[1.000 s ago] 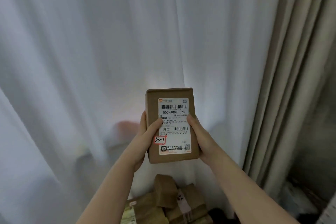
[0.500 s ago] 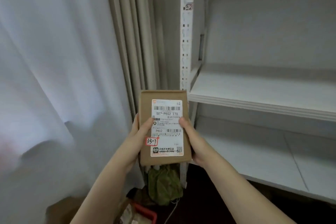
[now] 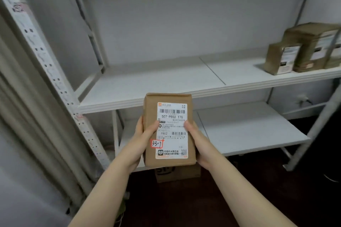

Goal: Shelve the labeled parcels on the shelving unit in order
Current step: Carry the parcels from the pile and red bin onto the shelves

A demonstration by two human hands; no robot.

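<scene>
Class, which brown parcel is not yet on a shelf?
The red-tagged parcel, held by left hand and right hand; the others stand on the shelf.

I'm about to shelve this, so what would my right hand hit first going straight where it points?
Likely the front edge of the middle shelf, behind the top of the parcel the right hand grips; depth is unclear.

The parcel (image 3: 150,112) is brown. Its label (image 3: 172,127) is white with black bars and black print. A small tag (image 3: 156,143) on it is white with a red edge and black writing. The shelves (image 3: 147,86) are white. The post (image 3: 46,61) has rows of dark holes. At the shelf's right end, more parcels (image 3: 275,57) are brown with white labels. The floor (image 3: 184,204) is dark.
</scene>
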